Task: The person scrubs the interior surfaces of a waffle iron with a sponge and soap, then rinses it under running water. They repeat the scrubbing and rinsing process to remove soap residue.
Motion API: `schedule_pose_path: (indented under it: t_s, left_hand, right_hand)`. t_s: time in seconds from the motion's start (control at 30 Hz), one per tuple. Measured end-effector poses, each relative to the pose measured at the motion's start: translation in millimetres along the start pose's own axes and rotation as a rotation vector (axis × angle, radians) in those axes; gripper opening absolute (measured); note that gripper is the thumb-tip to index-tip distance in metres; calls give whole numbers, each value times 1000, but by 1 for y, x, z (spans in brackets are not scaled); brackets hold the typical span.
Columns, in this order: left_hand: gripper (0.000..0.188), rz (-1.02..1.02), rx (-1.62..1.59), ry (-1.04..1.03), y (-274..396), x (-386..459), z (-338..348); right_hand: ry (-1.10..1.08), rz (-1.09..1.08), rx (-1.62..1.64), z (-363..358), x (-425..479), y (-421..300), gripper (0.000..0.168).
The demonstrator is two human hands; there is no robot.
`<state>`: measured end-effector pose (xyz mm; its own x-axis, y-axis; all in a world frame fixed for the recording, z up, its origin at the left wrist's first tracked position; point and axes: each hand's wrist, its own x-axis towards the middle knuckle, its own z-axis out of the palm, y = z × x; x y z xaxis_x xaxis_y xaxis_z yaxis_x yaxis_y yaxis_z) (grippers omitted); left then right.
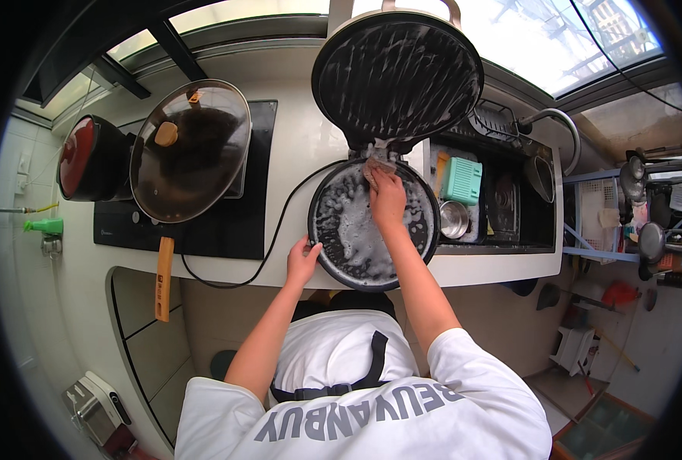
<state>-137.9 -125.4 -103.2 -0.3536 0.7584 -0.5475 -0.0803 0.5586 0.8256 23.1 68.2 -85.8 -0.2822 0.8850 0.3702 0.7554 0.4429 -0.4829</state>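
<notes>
An electric griddle stands opened on the counter, its round lower plate (352, 230) covered with white suds. Its raised lid (398, 75) leans back and shows streaks of foam on the dark inner face. My right hand (388, 201) presses a brownish cloth (379, 170) against the far edge of the lower plate, near the hinge. With its fingers and thumb, my left hand (303, 263) grips the left rim of the griddle's base. A black cord (280, 221) runs from the griddle to the left.
Left of the griddle, a glass-lidded pan (194, 155) and a dark pot with a red lid (76, 155) are at the cooktop (249, 230). On the right, a black sink (525, 230) holds a turquoise basket (462, 180) and a metal bowl (453, 219), beneath a curved faucet (575, 138).
</notes>
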Motion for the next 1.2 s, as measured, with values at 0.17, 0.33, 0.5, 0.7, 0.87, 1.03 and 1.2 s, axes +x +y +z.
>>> schedule_pose_path:
  t_s: [0.17,0.33,0.5,0.7,0.87,1.03,1.2]
  left_hand:
    - [48,29,4,-30,-14,6,-4]
    - [48,-25,-12,-64,-16,10,-6]
    - [47,-72,-10,-114,-7,6,-9]
    - [45,-122,-17,-146,10,0,-10]
    - [44,-155,-8,-174,14,-1,-14]
    - [44,-221,-141,-246,13,2,-24]
    - [38,-230,-89,-190,13,9,-21]
  right_hand:
    - [-256,-135,292,14,-8,-50,33]
    - [-641,-94,333,-17,-52,-76,32]
    - [-358,136,456,-57,-60,-45,32]
    - [-80,188,-11,-59,-5,5,33]
    - [-103,14,-84,-1,2,-29,37]
    - [-292,-195,9,-3,-33,-84,26]
    - [-687,-50,343,-36,-90,-81,28]
